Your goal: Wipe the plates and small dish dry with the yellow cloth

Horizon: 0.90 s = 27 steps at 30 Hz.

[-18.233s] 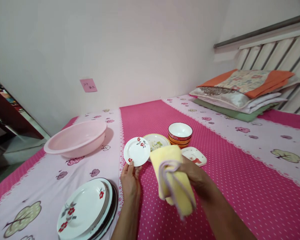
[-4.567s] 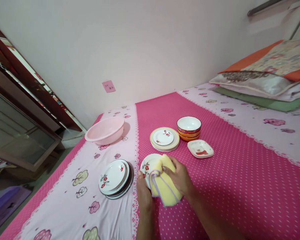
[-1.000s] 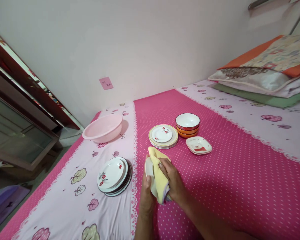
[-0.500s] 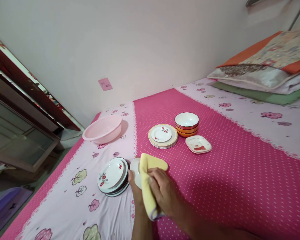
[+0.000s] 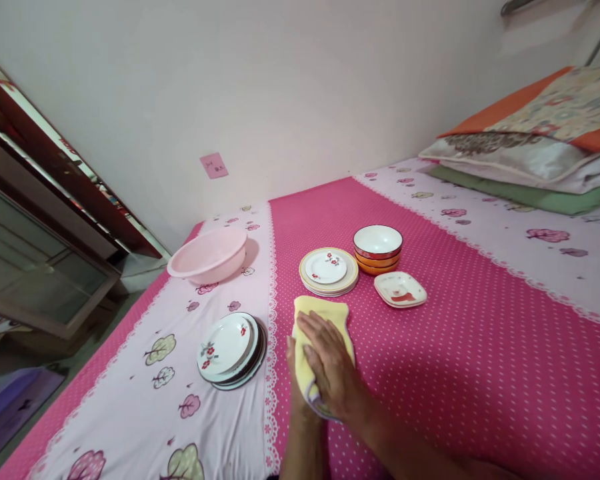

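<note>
My left hand (image 5: 294,377) is mostly behind a yellow cloth (image 5: 325,309), with its thumb side showing at the cloth's left edge. The small white dish that it held a moment ago is now covered by the cloth. Over the top lies my right hand (image 5: 330,363), pressing the cloth against the left hand's side, fingers close together. Left of the hands is a stack of plates (image 5: 225,347), its top one white with red flowers. Just beyond the cloth sits a second stack of yellow-rimmed plates (image 5: 350,277) under a small flowered plate (image 5: 325,268).
Several stacked bowls (image 5: 379,241) stand behind a square dish (image 5: 400,290) on the right. A pink basin (image 5: 210,257) is at the back left. Folded bedding (image 5: 535,147) lies at the far right. The pink bedspread (image 5: 470,360) meets a white wall.
The hands have shifted slightly right, away from the left plate stack. My right hand has spread the cloth across the white dish, which was partly visible before.
</note>
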Motion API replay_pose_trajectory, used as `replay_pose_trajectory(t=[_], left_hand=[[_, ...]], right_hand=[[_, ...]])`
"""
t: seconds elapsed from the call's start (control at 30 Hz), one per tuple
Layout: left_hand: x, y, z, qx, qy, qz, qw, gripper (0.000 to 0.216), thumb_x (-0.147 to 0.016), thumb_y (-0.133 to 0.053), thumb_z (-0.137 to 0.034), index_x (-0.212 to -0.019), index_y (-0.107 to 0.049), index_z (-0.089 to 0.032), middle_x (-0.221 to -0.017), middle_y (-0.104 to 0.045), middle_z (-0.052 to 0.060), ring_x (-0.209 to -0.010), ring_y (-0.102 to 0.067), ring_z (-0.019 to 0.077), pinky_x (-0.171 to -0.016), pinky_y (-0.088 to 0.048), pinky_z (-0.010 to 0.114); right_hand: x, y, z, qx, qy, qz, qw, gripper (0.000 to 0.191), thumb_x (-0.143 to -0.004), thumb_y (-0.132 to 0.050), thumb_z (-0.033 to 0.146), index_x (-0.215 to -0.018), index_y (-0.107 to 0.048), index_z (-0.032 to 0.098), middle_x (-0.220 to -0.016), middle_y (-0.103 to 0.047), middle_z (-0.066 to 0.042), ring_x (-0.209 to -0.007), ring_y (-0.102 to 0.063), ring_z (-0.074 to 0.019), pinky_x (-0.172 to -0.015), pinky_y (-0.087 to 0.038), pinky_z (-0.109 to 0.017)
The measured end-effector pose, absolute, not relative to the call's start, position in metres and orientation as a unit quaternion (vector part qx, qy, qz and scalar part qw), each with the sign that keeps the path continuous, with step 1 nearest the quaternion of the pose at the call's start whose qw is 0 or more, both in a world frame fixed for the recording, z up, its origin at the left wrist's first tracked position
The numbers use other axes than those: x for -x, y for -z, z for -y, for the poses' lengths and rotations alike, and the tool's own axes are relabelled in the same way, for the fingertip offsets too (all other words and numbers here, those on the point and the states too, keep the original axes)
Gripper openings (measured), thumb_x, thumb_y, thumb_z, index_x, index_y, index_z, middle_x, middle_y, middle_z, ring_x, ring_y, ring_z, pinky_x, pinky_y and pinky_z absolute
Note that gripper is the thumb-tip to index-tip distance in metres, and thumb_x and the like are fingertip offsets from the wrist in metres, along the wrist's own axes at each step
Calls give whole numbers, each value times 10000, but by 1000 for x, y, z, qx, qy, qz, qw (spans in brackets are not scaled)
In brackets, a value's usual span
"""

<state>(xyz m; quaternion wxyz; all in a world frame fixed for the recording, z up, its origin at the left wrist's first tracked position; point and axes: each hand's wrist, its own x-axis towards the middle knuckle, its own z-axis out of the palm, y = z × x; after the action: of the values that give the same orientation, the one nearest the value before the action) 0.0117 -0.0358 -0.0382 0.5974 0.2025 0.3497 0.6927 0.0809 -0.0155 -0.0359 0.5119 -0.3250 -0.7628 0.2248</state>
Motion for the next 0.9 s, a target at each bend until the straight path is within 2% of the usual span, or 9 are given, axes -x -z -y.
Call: replay_pose_trajectory(t=[0.07, 0.17, 0.3, 0.47, 0.6, 0.7, 0.77, 0.83, 0.9], left_hand=[[-10, 41, 33, -166, -695, -305, 630, 699, -885, -572, -698, -1405, -671, -241, -1495, -625, 109, -1516, -411, 331, -1274, -288, 453], [-12, 47, 36, -118, -719, -271, 629, 681, -897, -629, -620, -1407, -661, -170, -1428, -672, 149, -1476, -473, 325, -1279, -274, 420], [-9, 53, 40, -125, -735, -283, 604, 656, -896, -665, -574, -1440, -640, -209, -1397, -702, 116, -1456, -504, 303, -1270, -287, 383], [3, 48, 38, -83, -723, -274, 629, 722, -839, -638, -710, -1355, -705, -209, -1348, -727, 123, -1428, -529, 342, -1253, -327, 436], [15, 32, 40, -57, -735, -298, 606, 681, -807, -642, -752, -1186, -782, -203, -1249, -763, 116, -1375, -572, 363, -1219, -380, 456], [26, 21, 41, -60, -725, -321, 606, 717, -763, -613, -829, -1073, -809, -213, -1143, -786, 123, -1265, -643, 398, -1156, -442, 532], [32, 18, 40, -67, -712, -335, 614, 740, -731, -608, -861, -1020, -813, -212, -1101, -791, 132, -1177, -683, 406, -1106, -479, 566], [35, 19, 37, -69, -707, -344, 615, 742, -704, -642, -863, -1009, -807, -207, -1092, -789, 138, -1118, -704, 393, -1064, -510, 552], [33, 23, 32, -79, -721, -350, 593, 738, -684, -700, -845, -1039, -790, -203, -1103, -781, 138, -1091, -711, 362, -1020, -540, 492]], right_hand=[[-87, 40, 3, 339, -276, 725, 532, 470, -1075, -382, 239, -1528, -506, 254, -1562, -548, -87, -1493, -446, -239, -1237, -371, -482], [-90, 48, -9, 355, -357, 675, 539, 443, -1087, -370, 281, -1496, -537, 256, -1529, -578, -103, -1429, -523, -232, -1194, -435, -459], [-82, 64, -11, 375, -377, 659, 532, 424, -1088, -372, 336, -1456, -569, 266, -1470, -630, -100, -1398, -549, -254, -1218, -393, -524], [-71, 73, 8, 400, -332, 677, 521, 452, -1087, -358, 357, -1482, -531, 219, -1453, -619, -144, -1383, -548, -281, -1198, -411, -564], [-72, 53, 29, 380, -323, 723, 478, 583, -1011, -552, 394, -1550, -442, 202, -1514, -549, -169, -1414, -505, -327, -1190, -424, -566], [-72, 35, 39, 351, -310, 771, 431, 769, -868, -697, 289, -1570, -399, 191, -1550, -505, -174, -1440, -461, -349, -1208, -405, -559], [-72, 30, 39, 332, -298, 795, 411, 850, -780, -691, 182, -1574, -389, 186, -1568, -485, -164, -1458, -433, -342, -1237, -365, -555], [-73, 30, 35, 321, -290, 807, 401, 884, -730, -653, 116, -1571, -390, 175, -1574, -478, -159, -1465, -424, -332, -1248, -346, -550], [-77, 34, 27, 320, -293, 805, 404, 845, -749, -611, 84, -1564, -405, 169, -1547, -510, -160, -1445, -452, -315, -1230, -369, -537]])
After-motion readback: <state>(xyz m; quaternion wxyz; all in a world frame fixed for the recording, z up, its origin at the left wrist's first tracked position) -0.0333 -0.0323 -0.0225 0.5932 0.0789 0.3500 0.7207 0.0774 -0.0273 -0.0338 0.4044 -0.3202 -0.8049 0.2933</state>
